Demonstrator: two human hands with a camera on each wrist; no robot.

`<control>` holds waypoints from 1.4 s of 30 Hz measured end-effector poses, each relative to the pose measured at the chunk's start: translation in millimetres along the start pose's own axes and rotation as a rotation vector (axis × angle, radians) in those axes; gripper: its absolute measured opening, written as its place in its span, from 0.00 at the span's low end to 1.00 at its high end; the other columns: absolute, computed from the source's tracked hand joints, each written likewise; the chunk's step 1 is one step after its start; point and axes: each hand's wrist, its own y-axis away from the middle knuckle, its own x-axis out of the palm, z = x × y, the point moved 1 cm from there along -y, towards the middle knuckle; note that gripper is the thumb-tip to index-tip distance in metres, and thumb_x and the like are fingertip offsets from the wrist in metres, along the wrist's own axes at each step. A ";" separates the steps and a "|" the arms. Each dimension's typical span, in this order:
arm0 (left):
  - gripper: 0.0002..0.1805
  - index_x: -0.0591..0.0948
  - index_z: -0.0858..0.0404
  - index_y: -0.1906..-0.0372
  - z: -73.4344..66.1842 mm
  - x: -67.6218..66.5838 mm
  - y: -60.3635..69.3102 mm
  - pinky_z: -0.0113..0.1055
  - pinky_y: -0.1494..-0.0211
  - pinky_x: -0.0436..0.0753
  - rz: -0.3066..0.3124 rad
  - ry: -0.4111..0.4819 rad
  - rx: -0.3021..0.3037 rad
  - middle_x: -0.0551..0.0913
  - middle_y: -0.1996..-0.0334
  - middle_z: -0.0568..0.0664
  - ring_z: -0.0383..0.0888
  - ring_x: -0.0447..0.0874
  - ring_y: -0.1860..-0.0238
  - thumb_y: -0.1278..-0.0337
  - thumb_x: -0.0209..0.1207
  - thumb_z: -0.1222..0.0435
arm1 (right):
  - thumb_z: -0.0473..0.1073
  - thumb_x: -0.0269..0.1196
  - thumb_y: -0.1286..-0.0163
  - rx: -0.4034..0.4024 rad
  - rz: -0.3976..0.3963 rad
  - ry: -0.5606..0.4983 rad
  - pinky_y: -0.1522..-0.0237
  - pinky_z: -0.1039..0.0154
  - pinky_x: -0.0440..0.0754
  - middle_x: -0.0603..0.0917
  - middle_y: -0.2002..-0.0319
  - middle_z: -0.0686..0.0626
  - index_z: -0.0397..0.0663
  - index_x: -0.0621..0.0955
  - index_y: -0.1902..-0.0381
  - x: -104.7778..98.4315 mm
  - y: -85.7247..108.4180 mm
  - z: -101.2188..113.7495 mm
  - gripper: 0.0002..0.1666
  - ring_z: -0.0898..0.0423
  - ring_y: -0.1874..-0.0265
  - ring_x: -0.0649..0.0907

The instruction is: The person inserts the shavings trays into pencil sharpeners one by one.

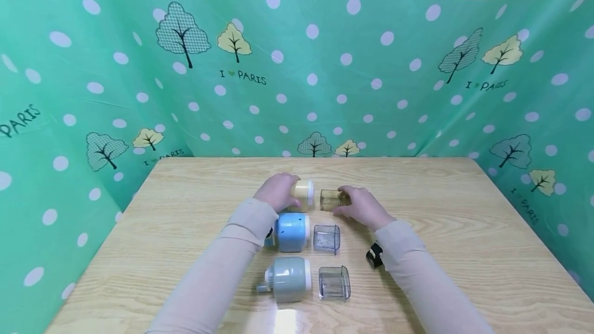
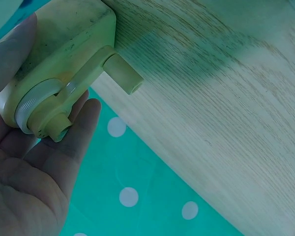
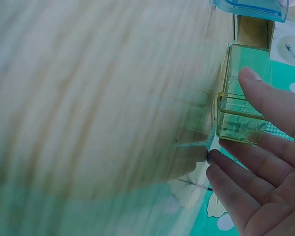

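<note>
My left hand (image 1: 278, 192) grips a yellow hand-crank pencil sharpener (image 1: 302, 193) at the far end of the row, thumb on one side and fingers on the other. Its crank (image 2: 88, 73) shows in the left wrist view. To the right, my right hand (image 1: 364, 207) holds a clear yellow shavings drawer (image 1: 329, 199) between thumb and fingers, with a small gap between drawer and sharpener. Nearer lie a blue pencil sharpener (image 1: 292, 232) beside a clear bluish drawer (image 1: 327, 238), and a grey-green pencil sharpener (image 1: 291, 279) beside a clear grey drawer (image 1: 334, 282).
Everything lies on a wood-grain table (image 1: 185, 210). A green dotted cloth (image 1: 297, 76) with printed trees hangs behind it and along both sides. A black wrist device (image 1: 375, 255) shows beside the right sleeve.
</note>
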 end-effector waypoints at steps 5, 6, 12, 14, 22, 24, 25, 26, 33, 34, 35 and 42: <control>0.40 0.74 0.63 0.34 -0.3 -0.7 -0.5 0.46 0.32 0.75 0.000 0.008 0.007 0.80 0.39 0.56 0.54 0.78 0.39 0.56 0.74 0.57 | 0.49 0.72 0.40 -0.004 0.002 -0.027 0.33 0.44 0.72 0.79 0.39 0.38 0.39 0.70 0.31 1.2 -0.8 2.9 0.43 0.39 0.38 0.77; 0.40 0.74 0.63 0.34 -0.1 -0.6 0.0 0.46 0.32 0.75 -0.002 0.008 0.007 0.80 0.40 0.56 0.54 0.78 0.39 0.56 0.75 0.57 | 0.49 0.72 0.40 -0.004 0.005 -0.029 0.33 0.44 0.72 0.79 0.40 0.38 0.39 0.70 0.31 1.7 -1.0 3.8 0.42 0.39 0.39 0.77; 0.41 0.73 0.63 0.33 -0.1 -0.6 1.1 0.46 0.30 0.73 -0.008 0.005 0.001 0.78 0.37 0.57 0.54 0.76 0.36 0.56 0.75 0.57 | 0.48 0.73 0.41 -0.013 0.005 -0.021 0.34 0.45 0.73 0.81 0.42 0.40 0.40 0.71 0.32 4.1 -3.0 7.0 0.42 0.42 0.40 0.79; 0.42 0.73 0.63 0.33 -0.3 -0.5 1.1 0.46 0.30 0.73 -0.011 0.003 0.004 0.78 0.37 0.57 0.55 0.76 0.36 0.56 0.75 0.57 | 0.48 0.73 0.41 -0.017 0.001 -0.018 0.34 0.45 0.74 0.82 0.43 0.41 0.40 0.72 0.33 4.7 -3.3 7.8 0.41 0.42 0.41 0.79; 0.41 0.73 0.62 0.33 -0.3 -0.1 1.8 0.46 0.31 0.74 -0.012 -0.003 0.001 0.78 0.37 0.57 0.54 0.76 0.36 0.55 0.74 0.57 | 0.49 0.73 0.42 -0.034 0.005 0.011 0.35 0.45 0.74 0.82 0.42 0.41 0.41 0.73 0.34 7.5 -4.5 12.7 0.40 0.42 0.40 0.79; 0.41 0.74 0.62 0.33 -0.1 0.3 1.8 0.46 0.31 0.74 -0.015 -0.001 0.001 0.79 0.38 0.56 0.54 0.77 0.37 0.55 0.75 0.57 | 0.49 0.73 0.42 -0.034 0.007 0.011 0.35 0.46 0.74 0.82 0.42 0.42 0.41 0.74 0.35 8.1 -5.1 13.9 0.40 0.42 0.41 0.79; 0.41 0.74 0.62 0.33 0.1 0.5 1.6 0.46 0.32 0.75 -0.017 0.000 0.002 0.79 0.38 0.56 0.54 0.77 0.37 0.55 0.75 0.57 | 0.49 0.74 0.43 -0.034 0.008 0.010 0.35 0.46 0.75 0.82 0.42 0.42 0.42 0.74 0.35 8.5 -5.4 14.4 0.40 0.43 0.41 0.79; 0.40 0.74 0.62 0.33 0.2 0.6 1.4 0.46 0.32 0.75 -0.018 0.001 0.002 0.79 0.39 0.56 0.54 0.78 0.38 0.56 0.75 0.57 | 0.49 0.74 0.43 -0.035 0.009 0.010 0.35 0.46 0.75 0.82 0.43 0.42 0.42 0.74 0.35 8.6 -5.6 14.9 0.40 0.43 0.41 0.80; 0.41 0.74 0.62 0.34 1.1 1.2 -0.6 0.46 0.32 0.75 -0.019 -0.002 0.003 0.79 0.39 0.56 0.54 0.78 0.38 0.56 0.75 0.57 | 0.50 0.74 0.43 -0.032 0.016 -0.004 0.36 0.46 0.75 0.83 0.43 0.43 0.42 0.74 0.35 9.9 -6.4 17.3 0.41 0.44 0.42 0.80; 0.40 0.74 0.63 0.34 1.4 1.3 -0.8 0.46 0.32 0.75 -0.020 -0.002 0.004 0.80 0.39 0.57 0.54 0.78 0.38 0.56 0.75 0.57 | 0.50 0.74 0.44 -0.034 0.015 -0.004 0.36 0.46 0.75 0.83 0.43 0.43 0.42 0.74 0.35 10.2 -6.4 17.4 0.41 0.44 0.42 0.80; 0.40 0.74 0.63 0.34 1.7 1.3 -1.2 0.46 0.32 0.75 -0.019 -0.001 0.004 0.80 0.39 0.57 0.54 0.77 0.38 0.56 0.75 0.57 | 0.50 0.74 0.44 -0.038 0.013 -0.002 0.36 0.46 0.75 0.83 0.43 0.43 0.42 0.74 0.35 10.4 -6.4 17.5 0.41 0.44 0.42 0.80; 0.40 0.75 0.64 0.35 2.7 1.8 -2.4 0.46 0.32 0.75 -0.028 0.009 0.013 0.80 0.40 0.57 0.55 0.78 0.38 0.57 0.75 0.57 | 0.50 0.75 0.44 -0.049 0.000 -0.004 0.36 0.47 0.75 0.83 0.43 0.42 0.42 0.75 0.36 12.0 -7.3 18.9 0.40 0.44 0.42 0.80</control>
